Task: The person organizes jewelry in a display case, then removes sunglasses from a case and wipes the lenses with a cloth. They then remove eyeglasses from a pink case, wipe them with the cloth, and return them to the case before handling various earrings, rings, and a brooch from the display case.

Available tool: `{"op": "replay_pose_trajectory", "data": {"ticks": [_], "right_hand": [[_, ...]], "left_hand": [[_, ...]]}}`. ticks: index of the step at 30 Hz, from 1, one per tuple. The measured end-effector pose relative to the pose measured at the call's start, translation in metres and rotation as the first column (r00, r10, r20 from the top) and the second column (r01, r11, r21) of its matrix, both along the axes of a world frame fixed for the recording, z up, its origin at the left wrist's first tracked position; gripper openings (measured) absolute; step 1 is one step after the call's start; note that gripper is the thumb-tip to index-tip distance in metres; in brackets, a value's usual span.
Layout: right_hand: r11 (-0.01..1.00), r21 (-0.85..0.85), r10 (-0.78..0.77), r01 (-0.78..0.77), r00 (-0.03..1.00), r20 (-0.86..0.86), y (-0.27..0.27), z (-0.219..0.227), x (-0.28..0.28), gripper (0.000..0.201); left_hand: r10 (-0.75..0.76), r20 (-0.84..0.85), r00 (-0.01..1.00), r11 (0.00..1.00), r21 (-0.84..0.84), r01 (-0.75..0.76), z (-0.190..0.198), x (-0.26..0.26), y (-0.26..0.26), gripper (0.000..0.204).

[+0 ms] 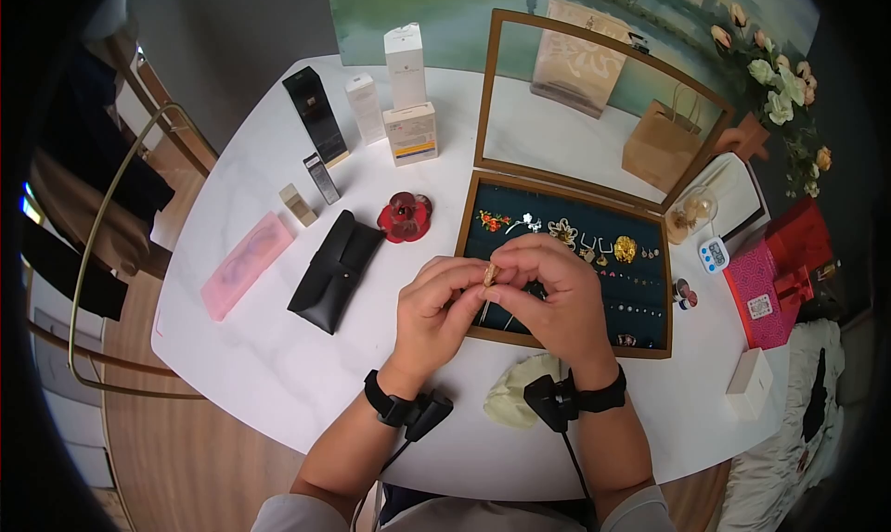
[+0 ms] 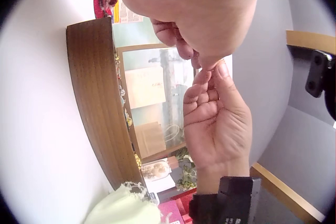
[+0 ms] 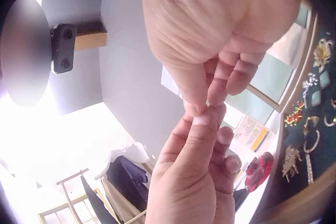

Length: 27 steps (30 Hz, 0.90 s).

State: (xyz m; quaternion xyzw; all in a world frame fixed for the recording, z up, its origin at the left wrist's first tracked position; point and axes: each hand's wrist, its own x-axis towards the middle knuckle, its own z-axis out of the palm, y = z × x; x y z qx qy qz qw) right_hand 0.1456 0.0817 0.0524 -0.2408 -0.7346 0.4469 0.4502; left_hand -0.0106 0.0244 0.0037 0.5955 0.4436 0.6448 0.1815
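Note:
A small gold-coloured piece of jewellery [image 1: 490, 274] is pinched between both hands, its shape mostly hidden by fingertips. My left hand [image 1: 432, 302] grips it from the left with thumb and forefinger. From the other side, my right hand [image 1: 561, 295] pinches it too, and the fingertips of both hands meet in the wrist views. Both hands are raised over the front left part of a wooden jewellery box [image 1: 652, 352]. Its glass lid [image 1: 484, 96] stands up. On the dark lining lie a gold flower brooch [image 1: 626, 249], a red-orange brooch [image 1: 493, 221] and several earrings.
Left of the jewellery box lie a black case [image 1: 336, 272], a pink case [image 1: 246, 265] and a red flower [image 1: 406, 218]. Cosmetic boxes [image 1: 411, 133] stand behind them. A pale cloth [image 1: 515, 393] lies near the front; a timer [image 1: 713, 254] and a pink bag [image 1: 754, 286] are at right.

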Motion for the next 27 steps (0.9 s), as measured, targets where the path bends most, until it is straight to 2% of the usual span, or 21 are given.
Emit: {"op": "replay_pose_trajectory", "data": {"ticks": [2, 5, 7, 12, 20, 23, 25, 27], "right_hand": [[0.999, 0.007, -0.044, 0.043, 0.999, 0.028, 0.001, -0.001, 0.003, 0.021], [0.997, 0.026, -0.077, 0.075, 0.994, 0.083, 0.002, 0.002, 0.005, 0.02], [0.996, 0.013, -0.085, 0.084, 0.992, 0.09, 0.001, 0.002, 0.004, 0.02], [0.997, -0.012, -0.078, 0.079, 0.99, 0.116, 0.0, 0.003, 0.004, 0.019], [0.976, -0.216, -0.02, 0.031, 0.998, 0.055, -0.001, -0.005, 0.002, 0.018], [0.96, -0.281, 0.003, 0.009, 0.999, 0.044, 0.0, -0.007, 0.004, 0.021], [0.96, -0.28, 0.001, 0.009, 0.999, 0.033, 0.001, -0.01, 0.003, 0.022], [0.96, -0.279, -0.003, 0.009, 1.0, 0.022, 0.0, -0.011, 0.002, 0.024]], "left_hand": [[-0.002, -0.002, 1.0, 1.0, -0.007, 0.002, -0.001, -0.001, -0.001, 0.017], [-0.079, 0.089, 0.993, 0.992, -0.095, 0.088, -0.008, -0.003, -0.002, 0.023], [-0.174, 0.422, 0.89, 0.965, -0.108, 0.24, -0.01, 0.002, -0.002, 0.031], [-0.229, 0.43, 0.873, 0.952, -0.089, 0.294, -0.014, 0.0, -0.002, 0.037], [-0.249, 0.482, 0.84, 0.934, -0.111, 0.34, -0.015, -0.003, -0.001, 0.038], [-0.288, 0.497, 0.818, 0.927, -0.068, 0.368, -0.016, -0.003, 0.001, 0.038], [-0.273, 0.38, 0.884, 0.95, -0.041, 0.311, -0.017, -0.004, 0.004, 0.037], [-0.247, 0.383, 0.89, 0.95, -0.084, 0.3, -0.013, -0.004, 0.001, 0.036]]}}
